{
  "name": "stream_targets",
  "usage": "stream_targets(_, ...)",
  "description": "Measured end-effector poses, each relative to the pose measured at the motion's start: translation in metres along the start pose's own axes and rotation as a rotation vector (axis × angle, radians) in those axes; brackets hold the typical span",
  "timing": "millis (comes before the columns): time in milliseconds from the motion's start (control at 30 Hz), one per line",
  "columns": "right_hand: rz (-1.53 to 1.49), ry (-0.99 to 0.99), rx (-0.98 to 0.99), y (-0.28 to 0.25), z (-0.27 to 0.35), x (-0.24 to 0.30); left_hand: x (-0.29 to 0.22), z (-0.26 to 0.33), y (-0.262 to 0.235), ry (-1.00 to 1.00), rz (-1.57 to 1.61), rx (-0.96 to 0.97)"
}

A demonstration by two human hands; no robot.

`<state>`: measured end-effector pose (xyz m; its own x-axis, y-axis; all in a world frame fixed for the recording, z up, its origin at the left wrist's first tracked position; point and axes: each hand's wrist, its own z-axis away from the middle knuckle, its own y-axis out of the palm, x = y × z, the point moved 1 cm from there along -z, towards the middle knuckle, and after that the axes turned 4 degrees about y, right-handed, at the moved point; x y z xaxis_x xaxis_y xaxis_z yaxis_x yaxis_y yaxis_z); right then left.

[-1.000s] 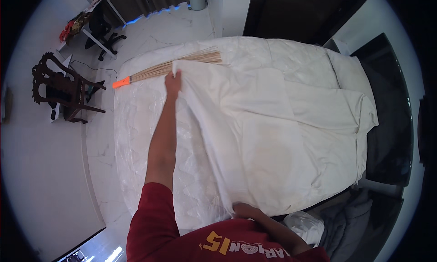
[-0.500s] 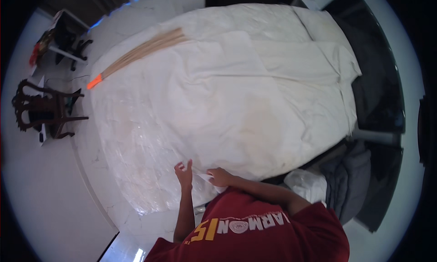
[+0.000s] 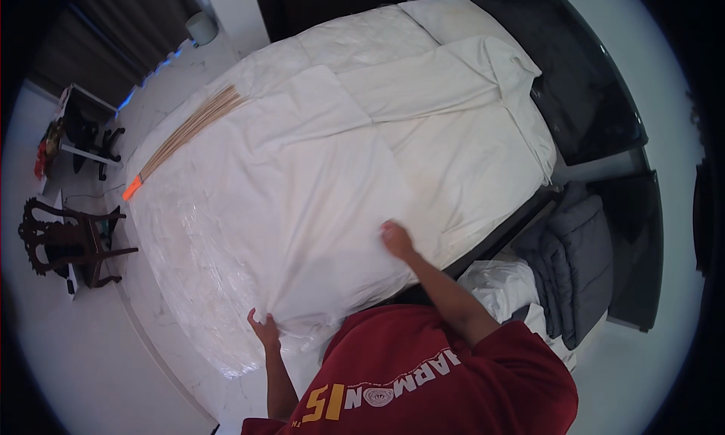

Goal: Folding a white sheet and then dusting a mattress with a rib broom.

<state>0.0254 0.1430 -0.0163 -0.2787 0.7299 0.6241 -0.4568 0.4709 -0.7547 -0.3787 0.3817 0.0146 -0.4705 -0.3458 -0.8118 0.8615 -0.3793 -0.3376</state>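
At the near edge of the bed, two hands work a white sheet.

Over on the left, a dark carved wooden chair (image 3: 72, 239) stands on the pale floor, and a bundle of thin tan sticks with an orange tip (image 3: 181, 139) lies along the bed's far-left edge. The left hand (image 3: 264, 331) grips the wide white cotton bedsheet (image 3: 317, 171) at its near hem, fingers curled into the cloth. The right hand (image 3: 396, 239) lies farther up the sheet, fingers closed on a fold, forearm bent at the elbow. The sheet stretches away from both hands, long axis toward the headboard.
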Motion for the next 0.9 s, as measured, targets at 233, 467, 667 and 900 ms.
stream_targets(233,-0.068,1.118,-0.591,-0.095,0.020,-0.117,0.010,0.027,-0.012,-0.330,-0.304,0.341)
stream_targets(467,-0.218,0.661,-0.349,-0.079,0.023,-0.105,-0.017,0.023,-0.014,0.085,-0.036,0.281)
stream_targets(667,-0.213,0.504,-0.443,-0.078,0.064,-0.101,0.017,0.012,-0.066,0.138,-0.609,0.055)
stream_targets(900,-0.352,0.562,-0.065,-0.081,0.092,-0.156,-0.026,0.033,0.037,0.164,-1.028,-0.399)
